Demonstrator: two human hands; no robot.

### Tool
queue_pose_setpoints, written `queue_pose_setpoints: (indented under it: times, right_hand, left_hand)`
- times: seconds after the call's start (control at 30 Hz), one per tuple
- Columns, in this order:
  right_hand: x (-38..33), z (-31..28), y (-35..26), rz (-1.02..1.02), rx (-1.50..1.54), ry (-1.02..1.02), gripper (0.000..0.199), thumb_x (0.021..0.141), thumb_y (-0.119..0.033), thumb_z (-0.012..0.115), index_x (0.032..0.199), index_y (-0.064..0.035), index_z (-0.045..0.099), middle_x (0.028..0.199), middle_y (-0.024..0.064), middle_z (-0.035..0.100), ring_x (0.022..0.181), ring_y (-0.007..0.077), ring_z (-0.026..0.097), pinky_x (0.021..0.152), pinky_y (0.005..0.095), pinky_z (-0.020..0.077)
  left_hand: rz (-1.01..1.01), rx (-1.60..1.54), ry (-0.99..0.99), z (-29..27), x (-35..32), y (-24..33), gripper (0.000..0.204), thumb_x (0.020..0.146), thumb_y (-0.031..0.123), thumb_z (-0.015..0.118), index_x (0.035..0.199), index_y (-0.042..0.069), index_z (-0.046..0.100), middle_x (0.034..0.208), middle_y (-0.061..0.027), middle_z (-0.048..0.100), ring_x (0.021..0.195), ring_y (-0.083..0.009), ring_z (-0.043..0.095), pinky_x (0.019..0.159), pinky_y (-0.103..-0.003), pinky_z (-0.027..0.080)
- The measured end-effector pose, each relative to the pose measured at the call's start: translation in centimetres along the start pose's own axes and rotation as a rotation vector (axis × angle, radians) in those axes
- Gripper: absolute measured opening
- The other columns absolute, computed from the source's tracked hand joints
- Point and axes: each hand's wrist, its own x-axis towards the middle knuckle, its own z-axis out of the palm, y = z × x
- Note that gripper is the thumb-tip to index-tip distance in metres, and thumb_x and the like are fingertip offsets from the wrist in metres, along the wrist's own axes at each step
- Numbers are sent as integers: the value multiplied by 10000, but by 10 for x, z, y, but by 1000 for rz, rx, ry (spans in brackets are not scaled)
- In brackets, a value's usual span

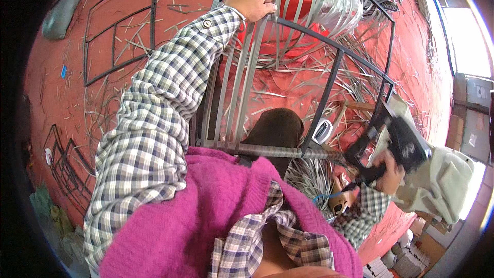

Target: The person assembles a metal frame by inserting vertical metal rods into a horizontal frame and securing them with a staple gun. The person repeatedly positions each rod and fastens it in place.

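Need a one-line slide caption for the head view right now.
Left hand grips the top bar of a dark metal frame woven with grey strips, while the right hand holds a black power tool.

A dark metal frame [329,67] fills the middle of the view, and grey woven strips [242,72] close off its left section, leaving only narrow slits there. To the right, between the bare bars, wide openings stay free, large enough for a hand to pass through. The left hand [252,2] grips the frame's top bar, blocking that spot. The right hand [388,172] holds a black tool [396,144] against the frame's lower right corner. Loose strips [128,41] litter the red floor [62,103], and flat wire frames [121,25] lie at left.
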Motion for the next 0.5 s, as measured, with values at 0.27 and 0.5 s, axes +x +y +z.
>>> queue_pose_setpoints:
  times: [0.27, 0.5]
  right_hand:
    - [157, 57, -122, -362, 306, -106, 192, 750, -34, 568, 939, -31, 607, 642, 25, 590, 557, 153, 586, 529, 264, 464]
    - [187, 69, -168, 503, 1087, -328, 159, 812, -97, 591, 692, 2, 559, 607, 47, 528, 533, 142, 513, 529, 277, 424]
  left_hand:
    - [-39, 11, -30, 9, 4, 16, 287, 862, 340, 506, 899, 114, 679, 887, -99, 661, 881, -284, 616, 788, -420, 475]
    - [86, -31, 180, 23, 3, 21, 308, 844, 340, 539, 746, 66, 639, 711, -137, 618, 729, -322, 605, 670, -449, 468]
